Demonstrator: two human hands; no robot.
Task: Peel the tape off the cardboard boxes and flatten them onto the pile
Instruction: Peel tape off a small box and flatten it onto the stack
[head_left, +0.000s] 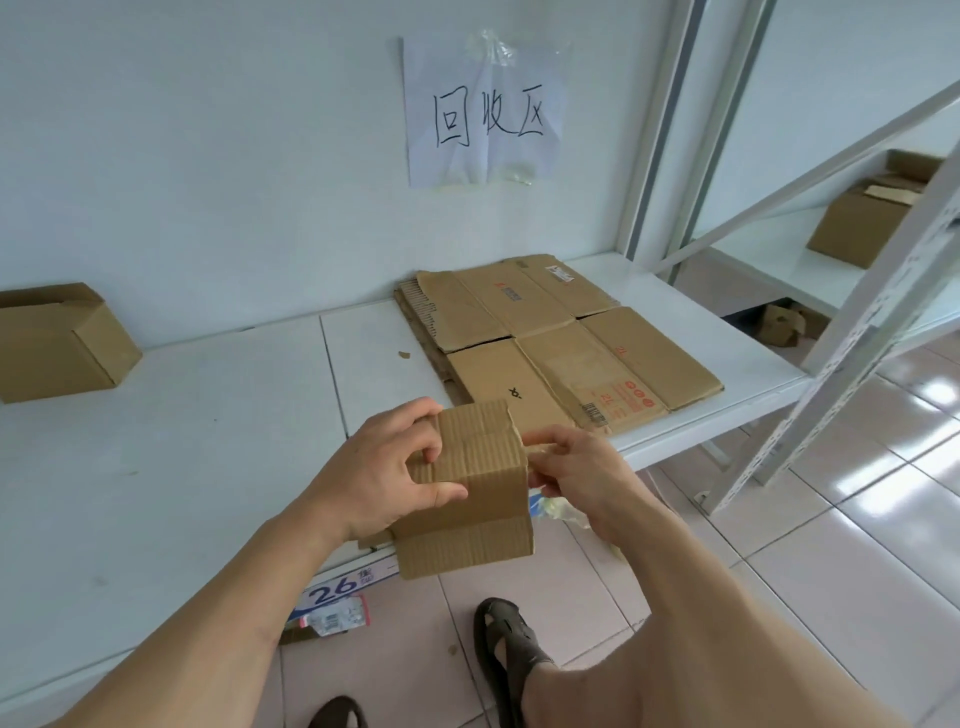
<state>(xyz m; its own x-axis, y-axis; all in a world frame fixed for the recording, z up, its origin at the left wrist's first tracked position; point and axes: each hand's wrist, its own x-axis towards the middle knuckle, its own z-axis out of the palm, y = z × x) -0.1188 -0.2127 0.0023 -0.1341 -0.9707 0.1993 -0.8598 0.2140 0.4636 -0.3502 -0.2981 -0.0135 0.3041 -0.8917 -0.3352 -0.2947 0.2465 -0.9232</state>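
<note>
Small box (470, 483) looks light and a bit floppy; left hand (384, 467) grips its side, right hand (576, 473) fingers pinch the far edge, probably tape.

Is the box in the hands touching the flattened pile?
Cannot tell: in the head view the box's top corner overlaps the pile's near edge, showing neither contact nor gap.
</note>
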